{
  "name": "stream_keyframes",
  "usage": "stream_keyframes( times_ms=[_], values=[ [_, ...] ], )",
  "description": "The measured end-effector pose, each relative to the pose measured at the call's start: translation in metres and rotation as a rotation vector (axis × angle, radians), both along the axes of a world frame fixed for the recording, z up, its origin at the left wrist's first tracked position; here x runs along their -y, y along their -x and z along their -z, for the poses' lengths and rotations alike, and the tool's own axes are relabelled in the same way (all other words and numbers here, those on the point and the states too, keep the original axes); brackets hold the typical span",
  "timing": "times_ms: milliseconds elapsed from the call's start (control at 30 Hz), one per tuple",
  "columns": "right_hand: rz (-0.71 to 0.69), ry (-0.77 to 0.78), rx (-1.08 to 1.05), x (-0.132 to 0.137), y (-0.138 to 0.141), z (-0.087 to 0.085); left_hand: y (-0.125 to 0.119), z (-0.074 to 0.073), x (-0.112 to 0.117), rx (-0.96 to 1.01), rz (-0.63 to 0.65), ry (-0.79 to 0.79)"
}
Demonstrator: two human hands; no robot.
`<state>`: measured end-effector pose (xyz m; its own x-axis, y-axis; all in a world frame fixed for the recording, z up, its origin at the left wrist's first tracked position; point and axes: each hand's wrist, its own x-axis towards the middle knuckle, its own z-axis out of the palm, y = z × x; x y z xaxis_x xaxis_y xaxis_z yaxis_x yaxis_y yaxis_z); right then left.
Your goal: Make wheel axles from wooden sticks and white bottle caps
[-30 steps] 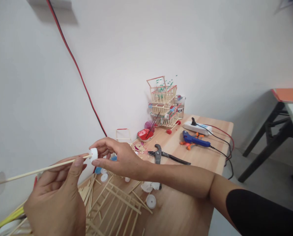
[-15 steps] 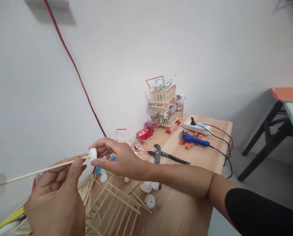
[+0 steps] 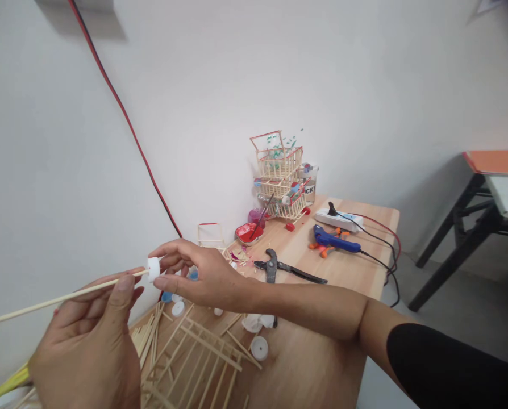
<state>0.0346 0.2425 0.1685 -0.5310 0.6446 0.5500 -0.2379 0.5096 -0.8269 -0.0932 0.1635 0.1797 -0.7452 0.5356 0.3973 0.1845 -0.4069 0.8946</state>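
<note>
My left hand (image 3: 90,335) is closed around a thin wooden stick (image 3: 66,296), pinching it between thumb and fingers. A white bottle cap (image 3: 153,270) sits on the stick's right end. The thumb and index finger of my right hand (image 3: 194,271) are at the cap's edge, gripping it from the right. The stick's other end runs to the left edge of view, where a pale, blurred round shape shows. Below the hands, a frame of glued wooden sticks (image 3: 198,352) lies on the wooden table (image 3: 305,363).
Loose sticks (image 3: 148,335) and white caps (image 3: 259,348) lie around the frame. Black pliers (image 3: 271,266), a blue glue gun (image 3: 337,238) and a power strip (image 3: 339,220) are to the right. Behind stand a red paint dish (image 3: 249,233) and stacked stick-built miniature carts (image 3: 279,179).
Both hands, with the stick and cap, have shifted slightly left in view. The white cap at the stick's far left end has mostly left the picture.
</note>
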Motion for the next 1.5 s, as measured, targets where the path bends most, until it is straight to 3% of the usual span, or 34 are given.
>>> stream_keyframes(
  times_ms=[400,733,1100,1367,1500],
  values=[
    [0.004,0.013,-0.009,-0.003,-0.004,-0.002,0.002,-0.002,-0.002,0.042,0.027,-0.025],
    [0.008,-0.011,-0.052,-0.006,-0.007,-0.005,0.010,-0.009,0.003,0.145,0.176,0.024],
    [0.019,-0.015,-0.046,-0.007,-0.010,-0.008,0.019,-0.013,0.008,0.091,0.273,0.113],
    [0.085,-0.069,-0.035,-0.013,-0.016,-0.006,0.027,-0.009,0.006,0.118,0.277,0.076],
    [0.106,-0.005,-0.082,-0.019,-0.013,-0.006,0.022,-0.012,0.009,0.114,0.261,0.066]
  ],
)
